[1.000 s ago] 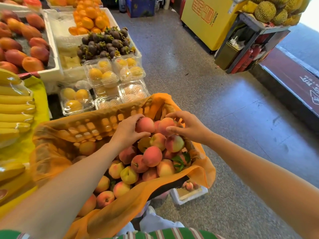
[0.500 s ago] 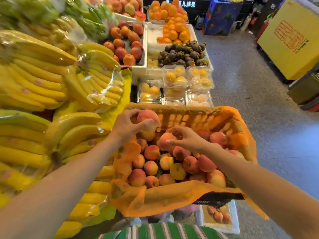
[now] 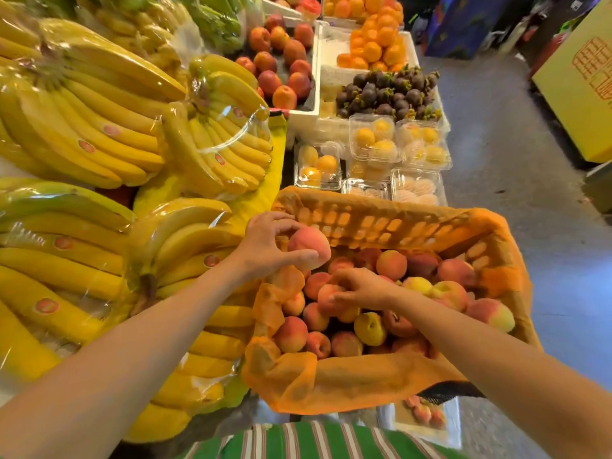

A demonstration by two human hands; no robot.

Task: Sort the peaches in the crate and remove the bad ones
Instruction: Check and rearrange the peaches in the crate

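At 6 o'clock, closest to you, is your green striped shirt (image 3: 314,442). Just past it, at 5 o'clock, a small white box (image 3: 453,422) stands low under the crate's near edge with a few peaches inside.

The crate (image 3: 381,223) fills the middle and the 3 o'clock side of the view. It is lined with an orange mesh liner (image 3: 347,382) that hangs over its near rim. The loose peaches (image 3: 390,265) lie piled inside it.

Your right hand (image 3: 364,288) is down in the pile, at about 9 o'clock within the crate. Its fingers are curled around one peach (image 3: 326,298), which touches its neighbours. Your left hand (image 3: 265,246) is over the crate's 10 o'clock corner. It grips a pink peach (image 3: 309,243), thumb under and fingers on top, raised above the others.

From 8 to 11 o'clock lie wrapped bunches of bananas (image 3: 99,127), touching the crate's left side.

Beyond the crate, at 12 o'clock, stand clear plastic boxes (image 3: 318,167) of yellow fruit. Behind them are mangosteens (image 3: 387,91), then oranges (image 3: 374,44). To their left is a white tray (image 3: 314,104) of red-orange round fruit. A yellow carton (image 3: 579,94) stands at 2 o'clock.
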